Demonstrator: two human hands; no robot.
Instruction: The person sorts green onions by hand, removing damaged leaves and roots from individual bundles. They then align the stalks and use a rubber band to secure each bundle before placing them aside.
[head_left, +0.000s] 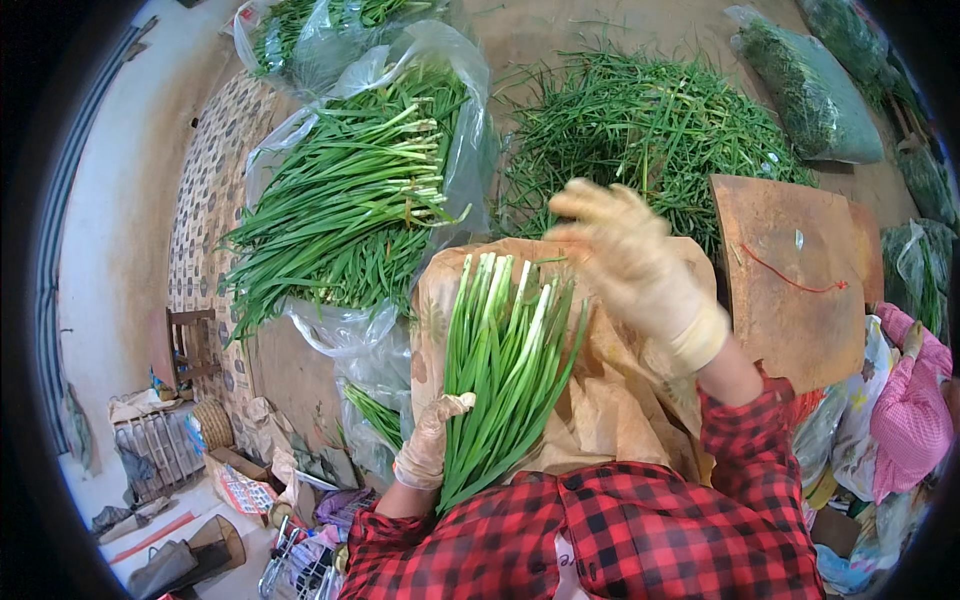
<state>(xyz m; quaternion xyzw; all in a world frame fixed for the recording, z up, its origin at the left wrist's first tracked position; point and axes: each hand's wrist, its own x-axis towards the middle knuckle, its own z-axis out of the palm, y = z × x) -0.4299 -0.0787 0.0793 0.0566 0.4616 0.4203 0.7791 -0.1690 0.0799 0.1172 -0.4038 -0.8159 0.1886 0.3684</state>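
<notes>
My left hand (431, 442), in a pale glove, is shut around the lower leafy part of a bunch of Chinese chives (502, 367). Their white stem ends point away from me, over the brown cloth (622, 405) across my lap. My right hand (630, 255), gloved too and blurred by motion, is raised just right of the stem ends. Its fingers look apart, and I see nothing held in them. Beyond my left hand, a large stack of chives (360, 187) lies on an open clear plastic bag (469, 97), white ends to the right.
A loose heap of green leaves (645, 127) lies on the floor ahead. To the right, a wooden board (795, 300) carries a red string (787, 271). A person in a pink checked sleeve (911, 420) sits beyond it. Filled bags (814, 97) stand at far right; a wire basket (300, 562) is lower left.
</notes>
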